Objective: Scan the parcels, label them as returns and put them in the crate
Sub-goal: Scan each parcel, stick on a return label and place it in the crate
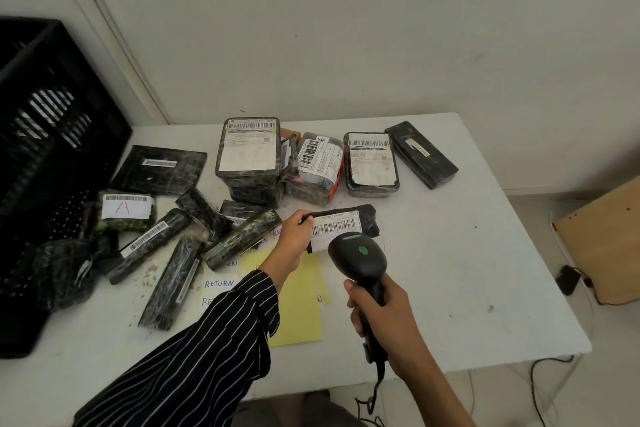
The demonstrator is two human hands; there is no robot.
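Black film-wrapped parcel (367, 218) pinched at one end by left hand (294, 236) over white table (467, 270), barcode label (334, 228) angled up for reading by black handheld scanner (360, 256) clenched in right hand (377, 315).

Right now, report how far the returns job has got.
Done: nothing clearly; the black crate hides its contents. In hand: the left hand holds a black parcel while the right hand aims the barcode scanner at its label. Left: the other parcels lie on the table, RETURN slips loose beside them.
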